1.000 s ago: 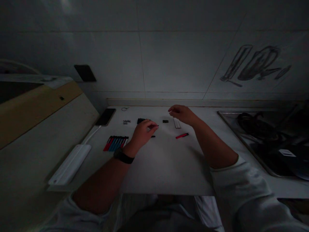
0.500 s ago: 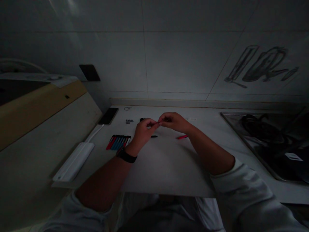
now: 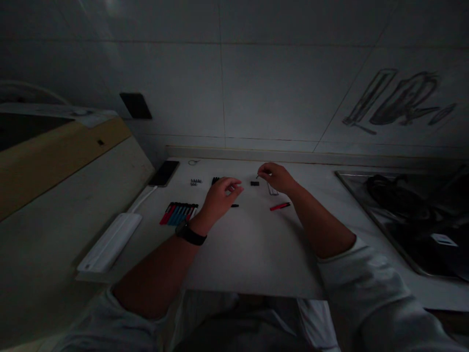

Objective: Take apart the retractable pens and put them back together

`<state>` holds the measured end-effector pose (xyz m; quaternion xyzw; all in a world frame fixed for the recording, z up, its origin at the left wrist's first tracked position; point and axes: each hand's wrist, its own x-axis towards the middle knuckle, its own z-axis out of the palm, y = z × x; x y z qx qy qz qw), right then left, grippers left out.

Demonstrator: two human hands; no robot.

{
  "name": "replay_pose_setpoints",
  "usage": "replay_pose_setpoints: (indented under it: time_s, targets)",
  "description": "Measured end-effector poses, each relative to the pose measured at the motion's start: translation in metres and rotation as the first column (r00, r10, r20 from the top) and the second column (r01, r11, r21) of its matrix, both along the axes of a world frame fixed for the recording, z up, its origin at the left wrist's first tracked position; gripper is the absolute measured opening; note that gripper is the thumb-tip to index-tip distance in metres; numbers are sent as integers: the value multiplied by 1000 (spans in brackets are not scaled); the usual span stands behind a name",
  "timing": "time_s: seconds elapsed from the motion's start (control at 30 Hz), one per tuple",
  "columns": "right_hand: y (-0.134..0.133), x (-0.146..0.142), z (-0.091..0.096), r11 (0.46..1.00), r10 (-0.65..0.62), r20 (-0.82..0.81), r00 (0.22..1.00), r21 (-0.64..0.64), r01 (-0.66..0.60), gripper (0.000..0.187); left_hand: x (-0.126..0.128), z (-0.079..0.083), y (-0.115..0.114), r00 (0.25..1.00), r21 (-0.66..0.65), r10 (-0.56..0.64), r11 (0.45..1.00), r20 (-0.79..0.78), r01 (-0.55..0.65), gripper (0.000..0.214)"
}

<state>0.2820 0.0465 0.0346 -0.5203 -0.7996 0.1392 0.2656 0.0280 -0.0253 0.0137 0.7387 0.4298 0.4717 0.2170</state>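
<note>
The scene is dim. My left hand (image 3: 221, 195), with a black watch on its wrist, hovers over the white counter (image 3: 252, 249) with fingers curled and tips close together; what it holds, if anything, I cannot make out. Just right of it lies a small black piece (image 3: 235, 205). My right hand (image 3: 275, 177) is farther back, pinching a thin small part near a black piece (image 3: 254, 183) and a pale strip (image 3: 272, 189). A red pen (image 3: 280, 206) lies below that hand. A row of red, blue and black pens (image 3: 178, 213) lies to the left.
A dark phone (image 3: 164, 173) with a white cable and a white power bank (image 3: 110, 242) lie at the left. Small metal parts (image 3: 196, 182) and a black cluster (image 3: 215, 180) sit at the back. A steel sink (image 3: 403, 215) with dark items is at the right.
My hands met in front of me half a second ago and have now parted. The right hand has drawn back to the right with a thin part; the left stays in place.
</note>
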Motion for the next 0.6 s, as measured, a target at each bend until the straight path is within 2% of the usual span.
replay_pose_setpoints:
  time_s: [0.13,0.27,0.4,0.6]
  targets:
    - [16,9,-22,993,-82,275,958,-61,102,21,0,1,-1,1000,13,-1,1000,-31,1,15]
    - [26,7,-38,986,-94,414,905,-87,142,26,-1,2,-1,999,16,-3,1000,-33,4,14]
    - [29,4,-42,976,-112,463,879,-116,185,28,-3,3,-1,1000,28,-3,1000,-31,4,15]
    - [25,9,-36,974,-155,432,889,-85,211,29,-6,8,-1,1000,29,3,1000,-22,-3,14]
